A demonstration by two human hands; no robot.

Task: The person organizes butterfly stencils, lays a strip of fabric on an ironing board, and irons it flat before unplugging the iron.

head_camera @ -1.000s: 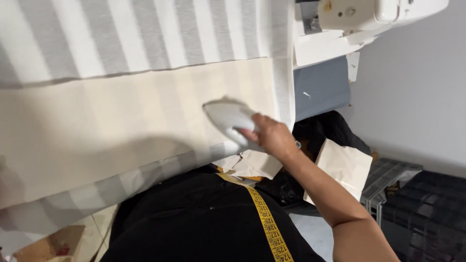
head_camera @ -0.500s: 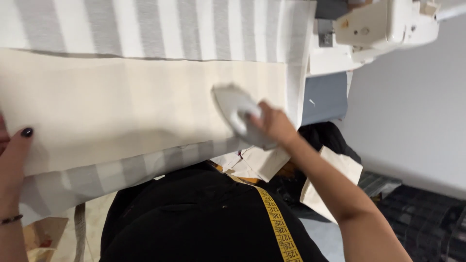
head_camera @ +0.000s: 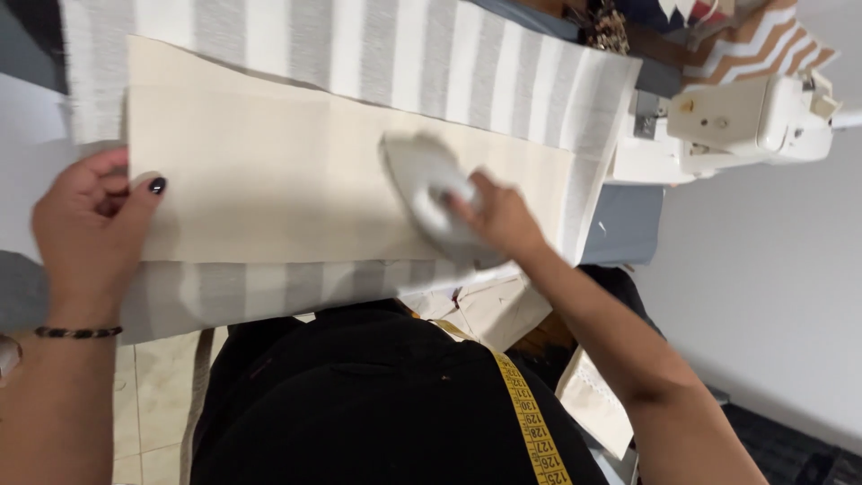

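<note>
A long cream fabric strip [head_camera: 269,180] lies flat on a grey-and-white striped cloth [head_camera: 377,54] that covers the work surface. My right hand [head_camera: 498,216] grips the handle of a white iron [head_camera: 426,189], whose sole rests on the cream strip right of its middle. My left hand [head_camera: 90,224] rests on the strip's left end, fingers curled loosely and thumb lying on the fabric. A dark bead bracelet sits on that wrist.
A white sewing machine [head_camera: 736,126] stands at the right, beyond the cloth's end. Patterned fabrics [head_camera: 718,36] are piled behind it. A yellow measuring tape [head_camera: 530,413] hangs over my black top. Cream paper pieces [head_camera: 503,310] lie below the table edge.
The iron has slid left along the cream strip. My left hand has come fully into view and now lies on the strip's left end. The camera has swung left.
</note>
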